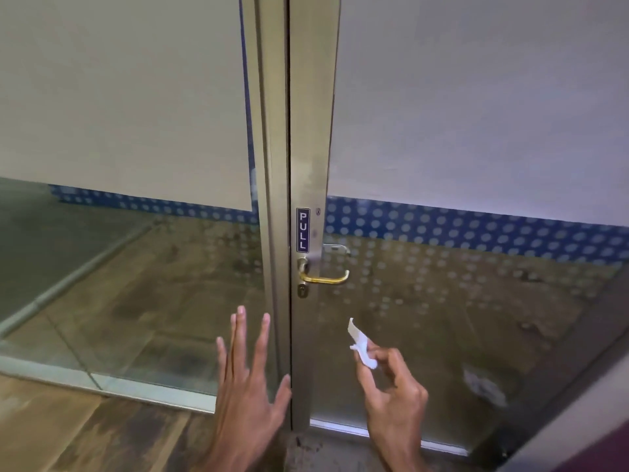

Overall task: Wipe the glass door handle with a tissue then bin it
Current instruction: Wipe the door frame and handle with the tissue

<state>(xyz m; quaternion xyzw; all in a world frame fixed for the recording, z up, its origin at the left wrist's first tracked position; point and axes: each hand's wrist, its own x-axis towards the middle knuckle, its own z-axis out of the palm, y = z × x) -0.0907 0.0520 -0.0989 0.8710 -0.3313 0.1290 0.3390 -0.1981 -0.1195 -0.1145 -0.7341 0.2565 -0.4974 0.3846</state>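
Note:
A brass lever handle [325, 278] sticks out to the right from the metal stile of the glass door [442, 318], under a blue PULL sign [302, 229]. A keyhole [302, 290] sits just below it. My right hand [391, 393] is below and to the right of the handle, pinching a small white tissue [360, 344] between thumb and fingertips. The tissue is clear of the handle. My left hand [248, 386] is raised flat with fingers spread, in front of the door frame to the left, holding nothing.
A fixed glass panel [119, 267] stands left of the metal frame post [272, 165]. Frosted film and a blue dotted band cover the upper glass. Wood-look floor lies below, with a gritty threshold [306, 447] at the door's foot. No bin is in view.

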